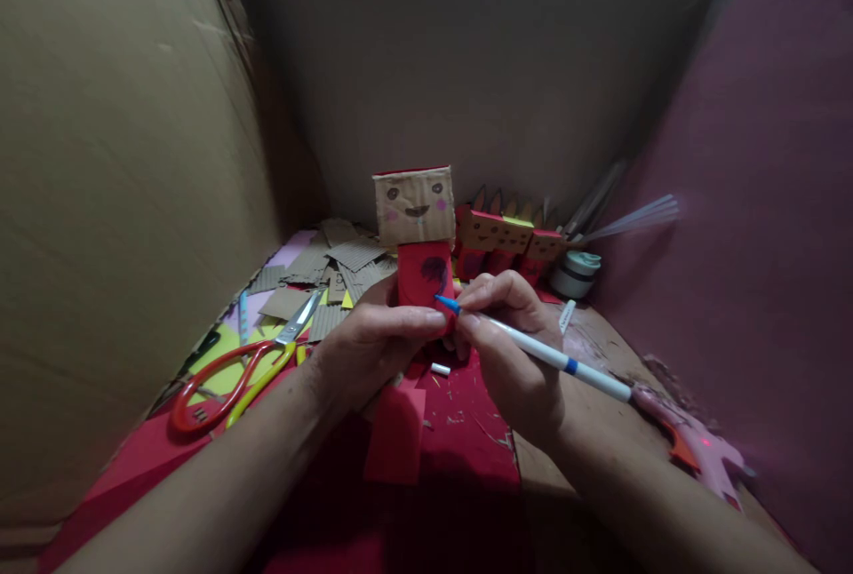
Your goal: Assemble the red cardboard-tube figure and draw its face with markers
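Observation:
A cardboard figure (pixel 414 208) with a drawn smiling face and a red paper body stands upright in my left hand (pixel 383 334), whose thumb lies across the lower body. Dark scribbled marks show on the red front. My right hand (pixel 516 343) pinches a white marker pen (pixel 539 350) with a blue tip. That tip touches or nearly touches the red body, just below the dark patch. A red paper piece (pixel 396 436) and a small white cap-like piece (pixel 440 369) lie beneath my hands. Part of the figure's lower body is hidden by my fingers.
Scissors (pixel 267 356) with red and yellow handles lie at left beside cardboard scraps (pixel 360 254). Several similar figures (pixel 506 241) stand behind. A pale green roll (pixel 577 275), clear glue sticks (pixel 636 217) and a pink glue gun (pixel 697 441) are on the right. Tall cardboard walls surround the table.

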Demonstrator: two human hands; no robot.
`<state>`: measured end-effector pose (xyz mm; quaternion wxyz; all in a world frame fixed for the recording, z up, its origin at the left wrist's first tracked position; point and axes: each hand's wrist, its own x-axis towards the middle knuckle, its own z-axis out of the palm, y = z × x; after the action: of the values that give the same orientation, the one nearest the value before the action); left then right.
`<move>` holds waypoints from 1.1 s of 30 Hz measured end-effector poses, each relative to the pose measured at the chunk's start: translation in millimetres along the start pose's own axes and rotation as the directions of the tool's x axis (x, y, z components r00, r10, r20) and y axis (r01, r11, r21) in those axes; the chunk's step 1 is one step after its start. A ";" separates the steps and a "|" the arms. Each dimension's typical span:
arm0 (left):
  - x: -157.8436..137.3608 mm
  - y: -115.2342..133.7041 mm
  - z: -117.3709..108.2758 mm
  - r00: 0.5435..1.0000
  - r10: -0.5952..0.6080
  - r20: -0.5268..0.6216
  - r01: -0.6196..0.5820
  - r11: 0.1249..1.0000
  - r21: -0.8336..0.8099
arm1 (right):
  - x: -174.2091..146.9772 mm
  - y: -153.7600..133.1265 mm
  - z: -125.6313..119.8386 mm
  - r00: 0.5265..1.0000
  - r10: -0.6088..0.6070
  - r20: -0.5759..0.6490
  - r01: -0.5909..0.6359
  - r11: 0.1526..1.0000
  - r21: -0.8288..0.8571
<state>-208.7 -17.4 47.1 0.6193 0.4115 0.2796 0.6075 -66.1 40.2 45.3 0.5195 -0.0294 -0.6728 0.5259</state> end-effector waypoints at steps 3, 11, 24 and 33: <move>-0.2 0.5 0.9 0.999 -0.003 0.033 0.002 1.000 0.025 | -0.2 2.9 -1.0 0.999 0.005 -0.034 -0.005 1.000 0.003; 0.1 -0.2 -0.8 0.998 -0.027 0.049 0.025 0.999 0.026 | -0.2 2.1 -0.1 1.000 -0.008 -0.030 0.008 1.000 0.021; 0.1 1.6 4.9 0.999 0.037 0.015 -0.037 0.999 0.021 | 2.5 3.6 0.5 0.997 -0.039 -0.070 0.041 0.999 0.033; 0.9 -2.2 -1.7 0.999 0.018 0.039 -0.017 1.000 -0.020 | 1.0 1.3 1.4 0.998 -0.050 -0.026 0.051 0.999 0.016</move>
<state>-208.9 -16.0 44.5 0.6235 0.4196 0.2575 0.6073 -68.3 40.4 45.1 0.5414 -0.0149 -0.6622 0.5178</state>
